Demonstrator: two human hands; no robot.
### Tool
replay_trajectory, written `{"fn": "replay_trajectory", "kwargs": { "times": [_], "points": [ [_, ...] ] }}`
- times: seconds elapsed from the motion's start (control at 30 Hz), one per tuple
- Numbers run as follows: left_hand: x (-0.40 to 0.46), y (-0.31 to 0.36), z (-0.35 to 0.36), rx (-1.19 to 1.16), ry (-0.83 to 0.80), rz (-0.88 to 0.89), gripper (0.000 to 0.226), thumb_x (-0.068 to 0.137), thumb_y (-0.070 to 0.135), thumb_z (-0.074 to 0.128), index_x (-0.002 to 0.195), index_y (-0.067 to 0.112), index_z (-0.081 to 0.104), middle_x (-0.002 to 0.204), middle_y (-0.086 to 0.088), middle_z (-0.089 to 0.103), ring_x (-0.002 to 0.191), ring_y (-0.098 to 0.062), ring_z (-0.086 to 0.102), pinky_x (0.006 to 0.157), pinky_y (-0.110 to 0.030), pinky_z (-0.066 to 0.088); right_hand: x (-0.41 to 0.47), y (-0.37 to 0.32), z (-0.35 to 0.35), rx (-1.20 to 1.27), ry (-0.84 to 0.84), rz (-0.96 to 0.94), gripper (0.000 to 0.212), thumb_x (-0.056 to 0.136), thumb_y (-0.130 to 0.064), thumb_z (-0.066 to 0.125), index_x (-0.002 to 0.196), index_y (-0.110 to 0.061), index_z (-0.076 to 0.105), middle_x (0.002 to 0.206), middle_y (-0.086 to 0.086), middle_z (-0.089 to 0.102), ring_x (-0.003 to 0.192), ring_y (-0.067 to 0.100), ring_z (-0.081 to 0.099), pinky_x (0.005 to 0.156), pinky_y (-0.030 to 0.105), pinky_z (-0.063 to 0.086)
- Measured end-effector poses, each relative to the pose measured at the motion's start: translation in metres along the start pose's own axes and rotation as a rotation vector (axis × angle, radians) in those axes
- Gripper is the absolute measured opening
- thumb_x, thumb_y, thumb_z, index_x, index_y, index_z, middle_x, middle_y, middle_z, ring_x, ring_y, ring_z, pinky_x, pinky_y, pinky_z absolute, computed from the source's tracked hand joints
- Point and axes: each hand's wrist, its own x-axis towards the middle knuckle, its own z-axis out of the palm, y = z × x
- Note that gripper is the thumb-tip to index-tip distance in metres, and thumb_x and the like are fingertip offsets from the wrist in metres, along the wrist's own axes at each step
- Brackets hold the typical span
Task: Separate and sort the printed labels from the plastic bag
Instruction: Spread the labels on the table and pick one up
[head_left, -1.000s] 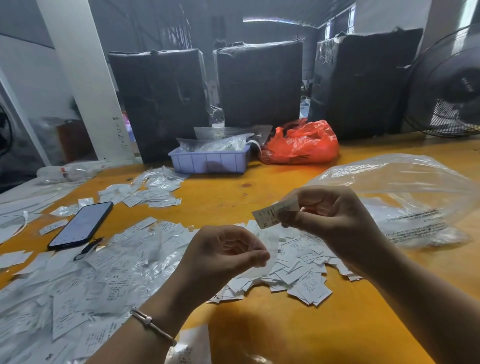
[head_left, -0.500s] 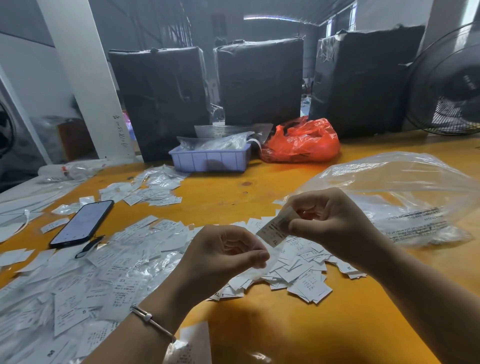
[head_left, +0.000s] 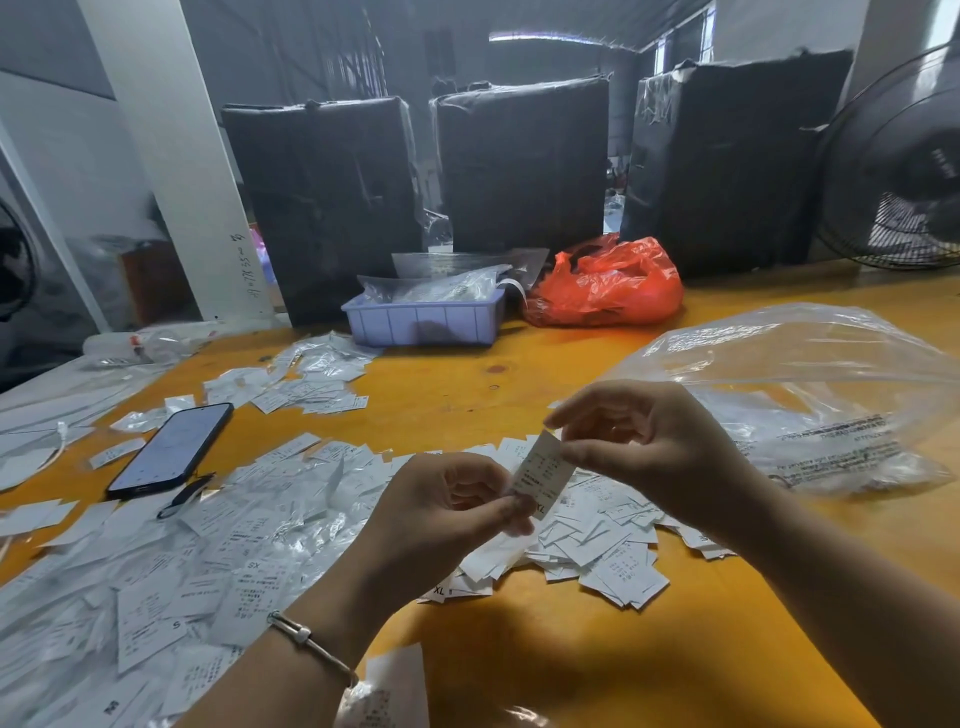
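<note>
A small white printed label (head_left: 543, 475) hangs upright between both hands above the table. My right hand (head_left: 649, 447) pinches its top edge with thumb and forefinger. My left hand (head_left: 447, 514) pinches its lower edge, and a thin clear sleeve trails below those fingers. Under the hands lies a heap of loose labels (head_left: 597, 551). A wider spread of labels and clear sleeves (head_left: 171, 587) covers the table to the left. A large clear plastic bag (head_left: 810, 395) with more labels inside rests on the right.
A dark phone (head_left: 171, 449) lies screen up at left, with a black clip beside it. At the back stand a lilac tray (head_left: 421, 322), a red plastic bag (head_left: 608, 286) and black wrapped bales. A fan (head_left: 898, 161) stands at far right. The tabletop (head_left: 545, 670) is orange.
My right hand has lowered the label toward my left hand and turned it upright. My left hand's fingers now pinch its lower edge, where before they held only the clear sleeve.
</note>
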Motion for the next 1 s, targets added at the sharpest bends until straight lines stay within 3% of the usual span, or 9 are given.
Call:
{"fn": "replay_trajectory", "kwargs": {
  "times": [0.1,0.3,0.4,0.5,0.63,0.73,0.83,0.9,1.0],
  "points": [
    [-0.001,0.002,0.0,-0.032,0.011,-0.006,0.019,0.076,0.033,0.07,0.086,0.017,0.074,0.085,0.006,0.077,0.082,-0.009,0.073,0.075,-0.021,0.057,0.0,0.0,0.002,-0.017,0.054,-0.048,0.017,0.077,0.003,0.071,0.081,-0.013,0.073,0.077,-0.001,0.073,0.074,0.014,0.069,0.066,0.026,0.057],
    [0.001,0.002,0.001,-0.061,0.044,-0.034,0.02,0.074,0.031,0.072,0.081,0.013,0.075,0.083,0.006,0.077,0.079,-0.006,0.072,0.067,-0.014,0.053,-0.003,0.001,0.009,-0.109,0.055,-0.093,0.018,0.076,-0.002,0.073,0.081,-0.018,0.075,0.076,-0.006,0.072,0.068,0.009,0.065,0.059,0.022,0.054],
    [0.001,0.002,0.001,-0.075,0.053,-0.052,0.019,0.074,0.029,0.073,0.08,0.011,0.075,0.082,0.004,0.076,0.081,-0.008,0.072,0.072,-0.02,0.057,-0.004,0.002,0.014,-0.094,0.029,-0.086,0.018,0.077,-0.002,0.072,0.081,-0.019,0.076,0.076,-0.004,0.072,0.068,0.012,0.064,0.057,0.026,0.052],
    [0.001,0.0,0.0,-0.081,0.07,-0.051,0.006,0.079,0.018,0.074,0.082,0.012,0.075,0.083,0.001,0.077,0.082,-0.01,0.073,0.072,-0.021,0.057,-0.003,0.002,0.016,-0.049,-0.029,-0.047,0.011,0.08,-0.007,0.071,0.083,-0.015,0.078,0.08,-0.004,0.071,0.074,0.013,0.064,0.061,0.032,0.05],
    [0.0,0.003,-0.001,-0.108,0.063,-0.049,0.013,0.072,0.029,0.072,0.077,0.017,0.074,0.081,0.0,0.076,0.081,-0.01,0.072,0.068,-0.018,0.055,-0.003,0.003,0.018,0.025,-0.146,0.043,0.01,0.084,-0.012,0.068,0.087,-0.014,0.078,0.088,-0.002,0.068,0.084,0.013,0.063,0.069,0.04,0.05],
    [0.002,0.0,-0.009,-0.07,0.117,-0.082,0.011,0.075,0.024,0.073,0.079,0.014,0.074,0.082,0.001,0.076,0.08,-0.009,0.072,0.066,-0.016,0.054,0.0,0.009,0.013,-0.025,-0.038,0.082,0.017,0.086,-0.009,0.064,0.088,-0.021,0.077,0.088,-0.004,0.07,0.086,0.015,0.062,0.076,0.04,0.051],
    [0.004,-0.007,-0.026,0.031,0.285,-0.1,0.007,0.085,0.011,0.068,0.087,0.017,0.072,0.082,0.002,0.074,0.077,-0.007,0.07,0.06,-0.014,0.053,0.001,0.022,0.006,-0.246,0.092,0.079,0.019,0.083,-0.004,0.065,0.088,-0.02,0.074,0.083,-0.008,0.071,0.078,0.011,0.064,0.073,0.036,0.056],
    [0.004,-0.012,-0.037,0.139,0.445,-0.166,0.013,0.089,0.01,0.063,0.088,0.021,0.071,0.079,0.003,0.072,0.072,-0.01,0.068,0.056,-0.019,0.053,-0.001,0.031,0.007,-0.417,0.042,0.093,0.019,0.083,-0.007,0.068,0.096,-0.021,0.072,0.087,-0.011,0.068,0.077,0.004,0.062,0.073,0.035,0.056],
    [0.003,-0.021,-0.053,0.537,0.567,-0.308,0.017,0.088,0.016,0.056,0.077,0.022,0.067,0.073,0.005,0.066,0.069,-0.016,0.061,0.059,-0.03,0.049,-0.002,0.041,0.013,-0.524,-0.095,0.124,0.035,0.083,-0.025,0.071,0.116,-0.029,0.064,0.117,-0.015,0.062,0.102,0.001,0.056,0.091,0.027,0.048]
  ]
}}
